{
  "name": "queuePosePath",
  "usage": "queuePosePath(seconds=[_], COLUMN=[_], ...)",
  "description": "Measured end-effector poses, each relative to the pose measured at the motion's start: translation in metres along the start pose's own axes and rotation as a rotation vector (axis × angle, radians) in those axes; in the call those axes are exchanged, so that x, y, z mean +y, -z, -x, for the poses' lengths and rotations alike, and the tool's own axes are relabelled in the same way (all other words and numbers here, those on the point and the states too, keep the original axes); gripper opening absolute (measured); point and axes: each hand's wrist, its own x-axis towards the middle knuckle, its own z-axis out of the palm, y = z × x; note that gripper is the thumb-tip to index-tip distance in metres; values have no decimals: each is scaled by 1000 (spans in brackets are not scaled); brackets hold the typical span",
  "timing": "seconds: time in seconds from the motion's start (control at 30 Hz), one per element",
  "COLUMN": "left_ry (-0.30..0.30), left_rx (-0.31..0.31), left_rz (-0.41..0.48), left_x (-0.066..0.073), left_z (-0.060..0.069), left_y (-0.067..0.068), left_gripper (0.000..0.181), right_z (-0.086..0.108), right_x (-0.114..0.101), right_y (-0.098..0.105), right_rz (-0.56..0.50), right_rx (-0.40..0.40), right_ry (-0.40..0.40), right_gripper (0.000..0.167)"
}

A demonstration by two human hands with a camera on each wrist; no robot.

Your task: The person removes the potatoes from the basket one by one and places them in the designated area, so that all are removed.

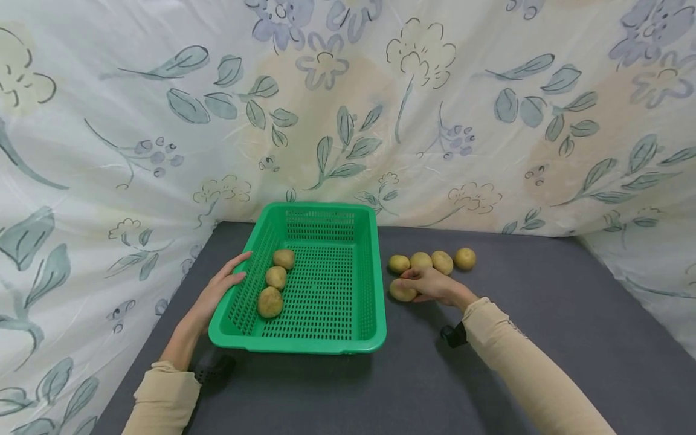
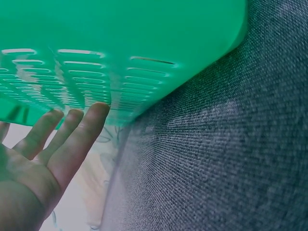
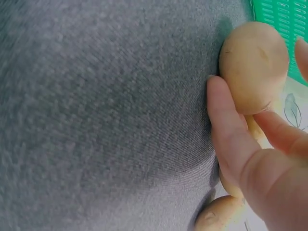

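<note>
A green basket (image 1: 298,344) holds three potatoes along its left side, the nearest potato (image 1: 270,302) being the largest. My left hand (image 1: 213,297) rests its straight fingers on the basket's left rim; in the left wrist view that hand (image 2: 53,159) touches the slotted wall (image 2: 91,72). Right of the basket, my right hand (image 1: 432,286) has its fingers and thumb round a potato (image 1: 401,291) on the table. The right wrist view shows this potato (image 3: 255,67) with the fingers of the hand (image 3: 260,159) curled at its side.
Behind the right hand several potatoes stand in a row on the dark grey table (image 1: 544,302), the rightmost potato (image 1: 464,258) slightly apart. A floral cloth (image 1: 348,121) hangs along the back and sides.
</note>
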Motion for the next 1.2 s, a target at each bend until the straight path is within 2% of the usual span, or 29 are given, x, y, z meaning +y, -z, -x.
queuePosePath(seconds=[0.27,0.67,0.93,1.2], left_ry=[-12,-24,-15,-12], left_rx=[0,-5,4,1], left_rz=[-7,-7,-9,0], left_x=[2,2,2,1], left_z=[0,1,0,1], left_y=[0,-1,-1,-2], left_gripper=[57,57,58,57], right_z=[2,9,19,24], right_x=[-1,1,3,3], right_y=[6,20,36,51], right_rz=[12,-41,-118,-164], right_rx=[-3,-6,-14,-12], right_ry=[1,-38,0,-25], right_gripper=[55,65,50,64])
